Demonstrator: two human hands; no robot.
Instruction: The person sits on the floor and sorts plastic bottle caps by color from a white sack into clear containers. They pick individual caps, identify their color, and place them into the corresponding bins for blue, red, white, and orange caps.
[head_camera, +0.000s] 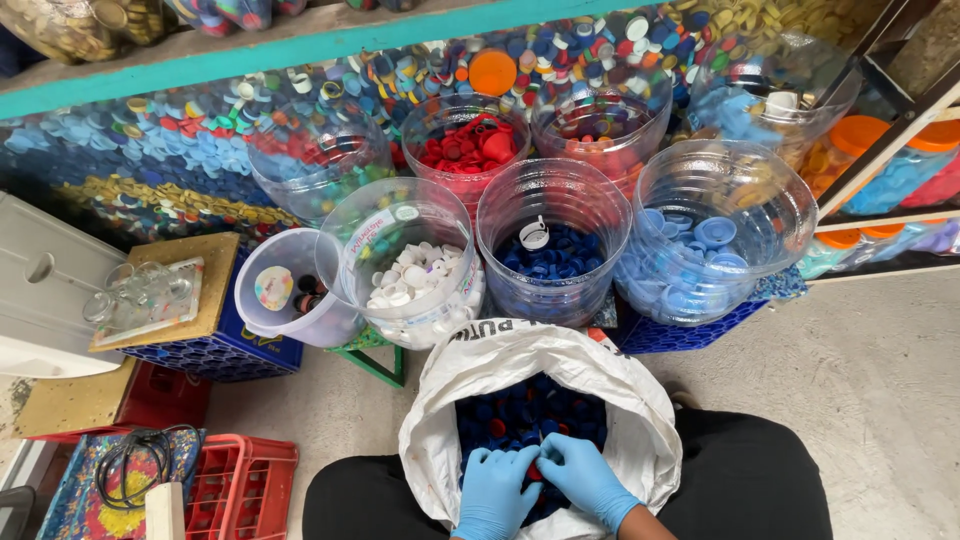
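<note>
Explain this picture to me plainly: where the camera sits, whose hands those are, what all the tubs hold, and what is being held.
The single picture comes from a camera worn on a person's head, looking down at their lap. There is no machine. The left hand and right hand, both in blue gloves, meet inside a white sack of mostly dark blue bottle caps. They seem to pinch something small and red between them; I cannot tell exactly what. In front stand clear plastic tubs of sorted caps: white caps, dark blue caps, light blue caps and red caps. Behind them is a wall covered in mixed caps. A red crate sits on the floor at the left.
</note>
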